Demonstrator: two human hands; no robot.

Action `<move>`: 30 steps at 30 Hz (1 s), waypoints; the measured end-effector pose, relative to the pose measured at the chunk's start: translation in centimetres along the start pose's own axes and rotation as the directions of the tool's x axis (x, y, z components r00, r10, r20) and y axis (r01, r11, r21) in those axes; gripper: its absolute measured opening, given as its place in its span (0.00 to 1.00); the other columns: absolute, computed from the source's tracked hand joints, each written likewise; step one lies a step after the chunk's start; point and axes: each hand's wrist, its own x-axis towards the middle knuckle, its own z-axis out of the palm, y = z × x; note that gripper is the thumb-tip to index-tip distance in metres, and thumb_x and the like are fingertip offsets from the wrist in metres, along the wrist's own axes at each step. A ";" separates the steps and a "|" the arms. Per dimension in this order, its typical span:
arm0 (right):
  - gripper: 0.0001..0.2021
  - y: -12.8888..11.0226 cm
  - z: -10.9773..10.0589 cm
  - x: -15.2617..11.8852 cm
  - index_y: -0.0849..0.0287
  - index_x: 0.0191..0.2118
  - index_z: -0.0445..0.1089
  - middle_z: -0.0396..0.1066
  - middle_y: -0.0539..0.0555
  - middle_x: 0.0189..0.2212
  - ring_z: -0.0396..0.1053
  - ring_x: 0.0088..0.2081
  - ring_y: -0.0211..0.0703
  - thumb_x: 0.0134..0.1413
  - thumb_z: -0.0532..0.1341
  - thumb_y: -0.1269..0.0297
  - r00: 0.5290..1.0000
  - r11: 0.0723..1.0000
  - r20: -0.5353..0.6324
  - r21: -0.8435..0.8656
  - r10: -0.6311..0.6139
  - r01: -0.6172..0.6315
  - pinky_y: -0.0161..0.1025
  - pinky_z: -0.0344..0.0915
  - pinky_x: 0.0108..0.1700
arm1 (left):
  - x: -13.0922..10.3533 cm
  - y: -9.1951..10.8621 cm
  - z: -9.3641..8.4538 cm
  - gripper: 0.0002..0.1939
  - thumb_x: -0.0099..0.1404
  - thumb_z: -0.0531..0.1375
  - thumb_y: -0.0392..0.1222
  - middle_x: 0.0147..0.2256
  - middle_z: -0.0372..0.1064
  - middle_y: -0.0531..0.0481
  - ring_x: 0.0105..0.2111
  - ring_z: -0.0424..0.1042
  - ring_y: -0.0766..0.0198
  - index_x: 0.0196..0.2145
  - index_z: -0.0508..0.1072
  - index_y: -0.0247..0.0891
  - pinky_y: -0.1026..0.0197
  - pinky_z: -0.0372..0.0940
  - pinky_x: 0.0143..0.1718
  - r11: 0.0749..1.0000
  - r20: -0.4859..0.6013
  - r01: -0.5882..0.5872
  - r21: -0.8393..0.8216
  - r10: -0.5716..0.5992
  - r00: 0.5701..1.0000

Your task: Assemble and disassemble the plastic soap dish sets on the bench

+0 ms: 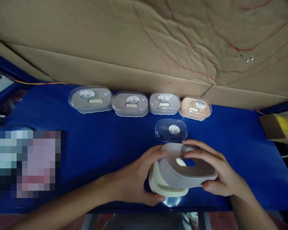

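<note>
Nearest the camera: left hand (136, 179) and right hand (222, 171), raised over the blue surface (91, 143). Left fingers were curved around a cream base (158, 183), one of them reaching onto the near-left edge of a grey cover (194, 171). Right fingers gripped the cover's right end, one lying across its top beside the oval slot. Cover sat tilted, offset to the right of the base, not flush with it; blue showed through the slot. Just beyond, a clear lid (163, 131) with a round label lay flat. Farther back, in a row: three grey boxes (129, 107) and, rightmost, a peach box (195, 110), all under clear tops. Behind stood a cardboard panel (110, 38), red lines across it. Pixelated patch at left: contents unreadable.
</note>
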 end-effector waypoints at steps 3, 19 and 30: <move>0.32 0.0 -1.6 -0.6 0.53 0.64 0.70 0.67 0.62 0.66 0.68 0.68 0.55 0.69 0.56 0.33 0.998 0.997 -0.070 -0.074 0.003 -0.008 0.44 0.67 0.67 | 0.1 0.7 -0.2 0.67 0.57 0.79 0.47 0.73 0.51 0.35 0.72 0.60 0.38 0.78 0.38 0.50 0.41 0.62 0.71 0.999 0.075 0.033 0.021 -0.035 0.997; 0.26 0.9 3.3 0.8 0.55 0.61 0.67 0.61 0.67 0.68 0.62 0.69 0.64 0.60 0.69 0.57 0.997 0.920 0.039 -0.388 0.069 -0.048 0.61 0.66 0.65 | -0.3 2.3 1.7 0.29 0.71 0.68 0.55 0.58 0.71 0.43 0.54 0.70 0.49 0.61 0.69 0.38 0.50 0.67 0.51 0.789 0.412 -0.425 0.444 0.241 0.879; 0.31 1.9 3.8 1.2 0.54 0.70 0.62 0.60 0.65 0.72 0.58 0.72 0.64 0.68 0.66 0.50 0.995 0.879 0.060 -0.475 0.080 -0.042 0.64 0.58 0.69 | -0.1 2.5 1.1 0.25 0.73 0.66 0.57 0.60 0.71 0.44 0.61 0.66 0.49 0.59 0.73 0.40 0.45 0.58 0.61 0.681 0.417 -0.438 0.587 0.210 0.884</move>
